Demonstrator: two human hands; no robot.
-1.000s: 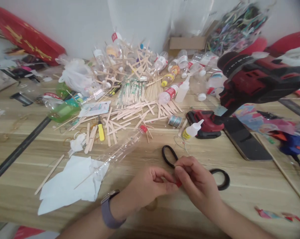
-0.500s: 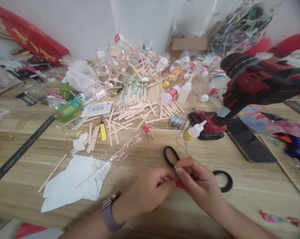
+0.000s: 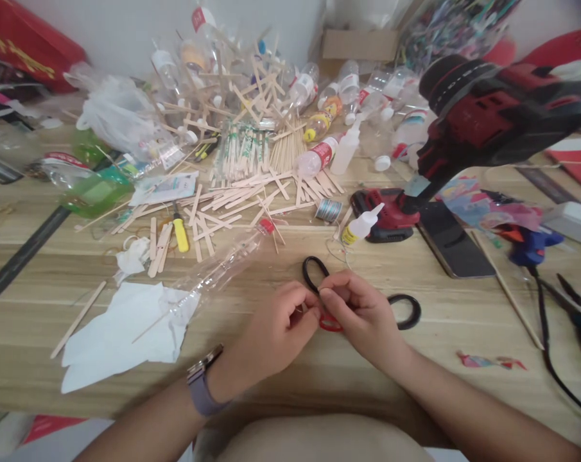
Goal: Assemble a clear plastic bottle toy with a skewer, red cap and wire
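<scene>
My left hand [image 3: 283, 327], with a watch on its wrist, is closed in a pinch; what lies between its fingertips is too small to make out. Close against it, my right hand [image 3: 360, 314] pinches what looks like a fine thread, which trails toward the thread spool [image 3: 329, 210]. A small red round piece [image 3: 329, 322] shows below the fingertips, partly hidden by them. Scissors with black handles [image 3: 407, 312] lie under and behind my right hand, their blades hidden. A clear plastic bottle with a red cap [image 3: 223, 263] lies left of my hands, a thin stick poking from it.
White tissue [image 3: 126, 333] lies at left. Behind are wooden sticks [image 3: 232, 192], a yellow screwdriver [image 3: 180, 232] and many plastic bottles. A glue bottle [image 3: 362, 224], a red cordless drill [image 3: 492, 122], a phone [image 3: 456, 244] and a blue glue gun [image 3: 535, 247] stand or lie to the right.
The view has tilted down and shifted right, so everything sits further left in the picture. My hands keep their pinch close together, and the red piece shows a little more.
</scene>
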